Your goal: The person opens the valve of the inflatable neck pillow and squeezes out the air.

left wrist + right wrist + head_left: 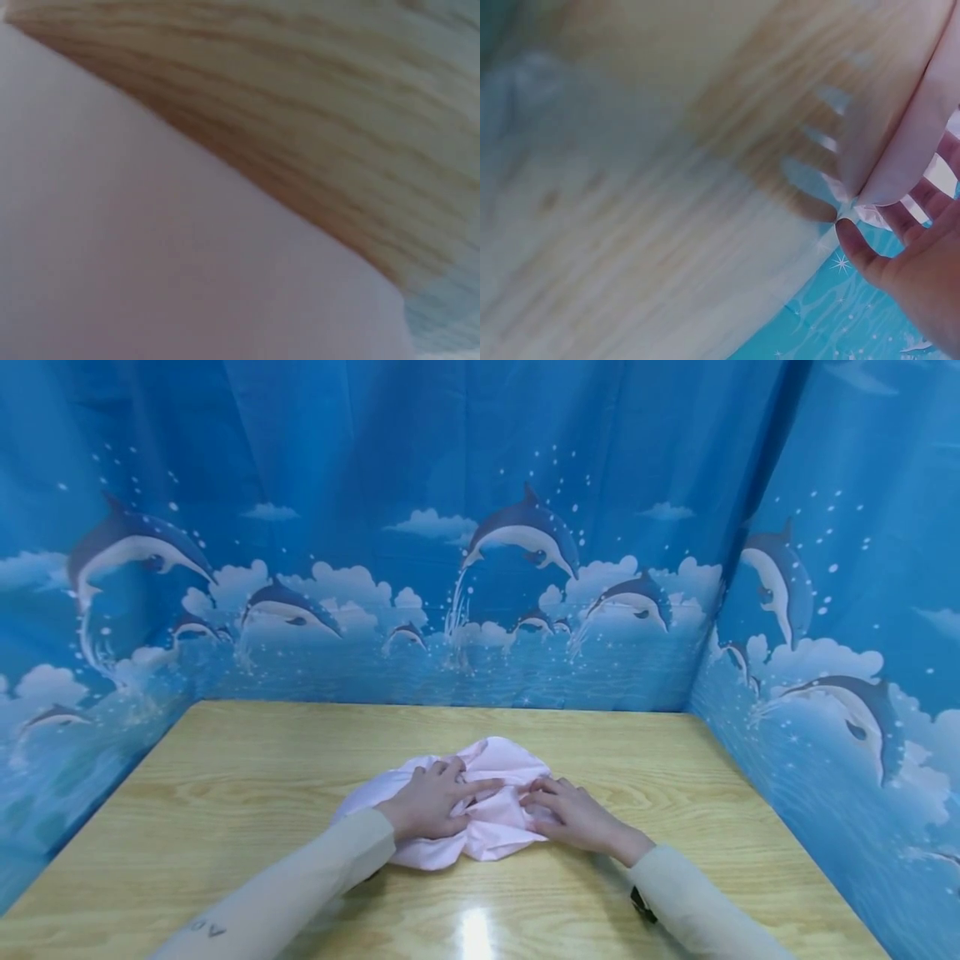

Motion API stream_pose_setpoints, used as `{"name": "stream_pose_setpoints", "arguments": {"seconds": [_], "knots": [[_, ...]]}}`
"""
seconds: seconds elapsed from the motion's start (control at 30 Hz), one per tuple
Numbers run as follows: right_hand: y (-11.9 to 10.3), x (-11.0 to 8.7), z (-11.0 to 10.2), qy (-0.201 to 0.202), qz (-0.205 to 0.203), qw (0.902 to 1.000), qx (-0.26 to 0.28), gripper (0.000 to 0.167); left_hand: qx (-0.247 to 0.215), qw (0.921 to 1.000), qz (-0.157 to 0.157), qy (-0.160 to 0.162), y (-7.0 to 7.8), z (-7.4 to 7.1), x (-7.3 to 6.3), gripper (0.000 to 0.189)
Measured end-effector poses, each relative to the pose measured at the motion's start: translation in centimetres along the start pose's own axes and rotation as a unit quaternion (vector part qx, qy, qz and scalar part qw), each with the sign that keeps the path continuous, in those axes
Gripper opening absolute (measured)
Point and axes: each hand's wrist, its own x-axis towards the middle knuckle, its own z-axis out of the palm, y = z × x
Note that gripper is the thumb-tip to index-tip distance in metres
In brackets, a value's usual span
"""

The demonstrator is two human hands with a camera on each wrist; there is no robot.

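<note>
A crumpled pale pink cloth item lies on the wooden table, its folds bunched between both hands; its exact kind cannot be told. My left hand rests on its left part, with index finger and thumb spread apart over the folds. At the right edge, my right hand touches the fabric with its fingertips. The right wrist view shows the right hand with fingers apart against the pink cloth and the thumb tip down at the tabletop. Smooth pink cloth fills much of the left wrist view, where no fingers show.
The wood-grain table reaches back to a blue dolphin-print curtain. More of that curtain hangs along the right side. Light glares off the table near its front.
</note>
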Motion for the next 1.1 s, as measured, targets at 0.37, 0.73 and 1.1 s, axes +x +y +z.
{"name": "stream_pose_setpoints", "arguments": {"seconds": [0.37,0.73,1.1], "knots": [[0.25,-0.06,-0.08,-0.023,0.013,0.9991,0.032,0.047,-0.021,0.9995,0.019,0.01,0.13,-0.49,-0.32,0.045],[-0.13,0.17,0.04,-0.029,0.002,0.9991,0.032,0.049,-0.034,0.9992,0.0,0.019,0.31,-0.57,-0.2,0.032],[-0.01,0.16,0.29,-0.03,-0.006,0.9991,0.03,0.048,-0.043,0.9987,-0.009,0.027,0.38,-0.37,-0.04,0.02]]}}
